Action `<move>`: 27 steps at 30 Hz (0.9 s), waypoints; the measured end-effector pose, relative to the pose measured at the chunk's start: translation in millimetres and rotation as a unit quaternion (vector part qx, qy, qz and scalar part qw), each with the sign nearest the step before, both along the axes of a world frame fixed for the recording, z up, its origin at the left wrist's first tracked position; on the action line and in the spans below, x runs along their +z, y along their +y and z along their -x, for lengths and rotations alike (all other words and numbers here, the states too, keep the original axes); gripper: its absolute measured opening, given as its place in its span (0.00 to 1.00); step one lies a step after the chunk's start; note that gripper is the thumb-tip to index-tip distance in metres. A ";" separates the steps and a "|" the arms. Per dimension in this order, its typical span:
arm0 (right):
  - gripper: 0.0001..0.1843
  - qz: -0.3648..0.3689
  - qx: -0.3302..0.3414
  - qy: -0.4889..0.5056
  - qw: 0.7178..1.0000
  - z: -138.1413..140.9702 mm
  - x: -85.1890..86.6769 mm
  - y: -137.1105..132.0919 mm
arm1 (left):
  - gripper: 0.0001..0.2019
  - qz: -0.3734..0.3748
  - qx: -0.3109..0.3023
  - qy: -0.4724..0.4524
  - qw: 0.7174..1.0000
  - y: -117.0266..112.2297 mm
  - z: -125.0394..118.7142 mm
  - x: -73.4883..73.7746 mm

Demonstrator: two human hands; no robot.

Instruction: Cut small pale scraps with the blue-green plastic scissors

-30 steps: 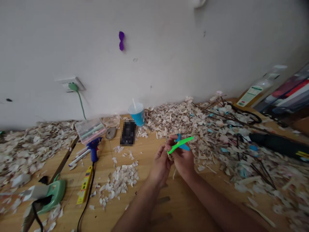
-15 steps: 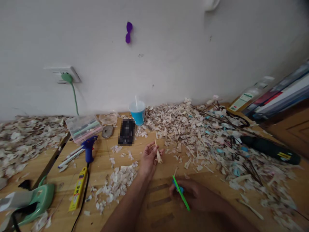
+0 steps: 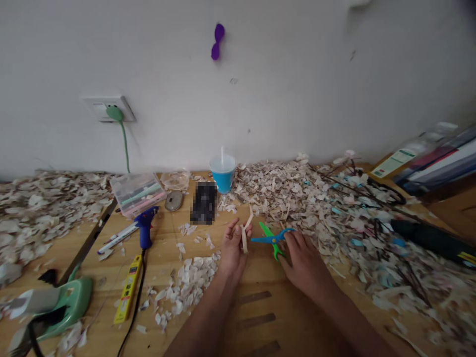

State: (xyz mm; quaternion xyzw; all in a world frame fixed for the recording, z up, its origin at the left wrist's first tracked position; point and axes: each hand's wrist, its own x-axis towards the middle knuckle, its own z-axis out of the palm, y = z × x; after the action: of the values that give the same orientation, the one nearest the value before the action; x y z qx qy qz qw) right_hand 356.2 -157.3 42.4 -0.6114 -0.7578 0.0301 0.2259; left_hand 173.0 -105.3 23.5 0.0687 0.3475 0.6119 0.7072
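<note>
Head view: the left hand (image 3: 233,248) pinches a pale strip (image 3: 244,239) between its fingers, and the strip's upper end projects free. The right hand (image 3: 303,258) has its fingers closed on the handles of the scissors (image 3: 274,240); the blades stand spread, pointing toward the strip but apart from it. Step in hand, as judged: cutting the strip. The next move calls for bringing blades to strip. Scraps (image 3: 197,277) cover much of the worktop (image 3: 256,280) around.

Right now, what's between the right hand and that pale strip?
The head view shows the open scissors, held by the right hand, blades pointing toward, not touching, the pale strip.
</note>
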 end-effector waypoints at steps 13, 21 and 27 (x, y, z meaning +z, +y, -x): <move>0.13 0.027 -0.078 -0.123 0.989 27.2 4.1 -18.5 | 0.15 -0.019 -0.021 -0.010 1.000 -2.9 -6.0 -2.9; 0.12 0.022 -0.114 -0.130 0.985 24.2 3.5 -20.6 | 0.24 -0.062 -0.112 0.037 0.991 -12.7 -12.9 2.8; 0.12 0.018 -0.123 -0.140 0.982 30.4 6.0 -18.7 | 0.23 -0.129 -0.168 0.118 0.970 -17.3 -14.8 5.7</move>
State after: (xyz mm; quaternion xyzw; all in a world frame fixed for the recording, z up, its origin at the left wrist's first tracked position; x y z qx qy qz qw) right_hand 325.8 -176.0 48.4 -0.7019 -0.7005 -0.0699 0.1082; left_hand 187.8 -122.6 29.2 0.2888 0.3299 0.5113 0.7392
